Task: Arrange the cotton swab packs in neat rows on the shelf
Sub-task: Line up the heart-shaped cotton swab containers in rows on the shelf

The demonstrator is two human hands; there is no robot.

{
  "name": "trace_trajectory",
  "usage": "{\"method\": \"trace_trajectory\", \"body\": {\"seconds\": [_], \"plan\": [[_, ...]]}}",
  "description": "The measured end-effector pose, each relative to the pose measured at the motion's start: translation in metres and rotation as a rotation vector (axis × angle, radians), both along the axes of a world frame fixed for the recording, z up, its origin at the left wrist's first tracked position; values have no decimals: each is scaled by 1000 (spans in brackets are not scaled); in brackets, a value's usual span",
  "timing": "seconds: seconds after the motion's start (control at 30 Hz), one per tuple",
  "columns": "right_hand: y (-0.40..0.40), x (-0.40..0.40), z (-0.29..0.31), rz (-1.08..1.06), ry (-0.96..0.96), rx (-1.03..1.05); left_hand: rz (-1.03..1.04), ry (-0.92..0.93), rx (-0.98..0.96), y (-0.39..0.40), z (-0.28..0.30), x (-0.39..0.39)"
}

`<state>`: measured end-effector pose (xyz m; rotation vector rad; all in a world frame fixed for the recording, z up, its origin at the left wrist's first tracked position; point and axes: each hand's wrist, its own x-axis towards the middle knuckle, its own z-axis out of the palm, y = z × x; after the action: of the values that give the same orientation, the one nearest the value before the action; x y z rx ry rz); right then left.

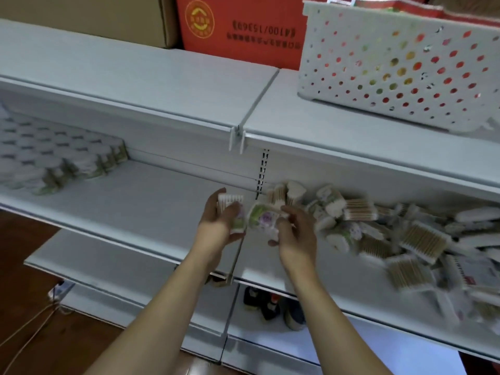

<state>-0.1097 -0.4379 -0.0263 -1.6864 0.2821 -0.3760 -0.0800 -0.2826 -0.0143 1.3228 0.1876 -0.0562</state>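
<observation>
My left hand (219, 223) grips a cotton swab pack (232, 205) with wooden sticks showing at its top. Close beside it, my right hand (296, 234) holds a second cotton swab pack (263, 218) with a green and purple label. Both hands hover over the middle shelf (151, 201) near the seam between its two sections. A loose heap of cotton swab packs (400, 239) lies scattered on the right section. At far left, neat rows of cotton swab packs (54, 155) stand upright on the same shelf.
A white perforated basket (392, 69) sits on the top shelf at right, with a red carton (243, 28) and a brown carton (89, 14) behind. A lower shelf (113, 269) juts out below. Dark bottles (267, 307) stand beneath. A cord (29, 331) trails on the wooden floor.
</observation>
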Motion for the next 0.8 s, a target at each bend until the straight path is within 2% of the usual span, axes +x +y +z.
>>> {"method": "trace_trajectory", "body": {"seconds": [0.1, 0.43, 0.8], "plan": [[24, 3, 10, -50, -49, 110, -65, 15, -71, 29, 3, 0], [190, 17, 15, 3, -100, 112, -62, -9, -32, 191, 8, -1], [326, 92, 3, 130, -196, -301, 106, -53, 71, 340, 6, 38]]}}
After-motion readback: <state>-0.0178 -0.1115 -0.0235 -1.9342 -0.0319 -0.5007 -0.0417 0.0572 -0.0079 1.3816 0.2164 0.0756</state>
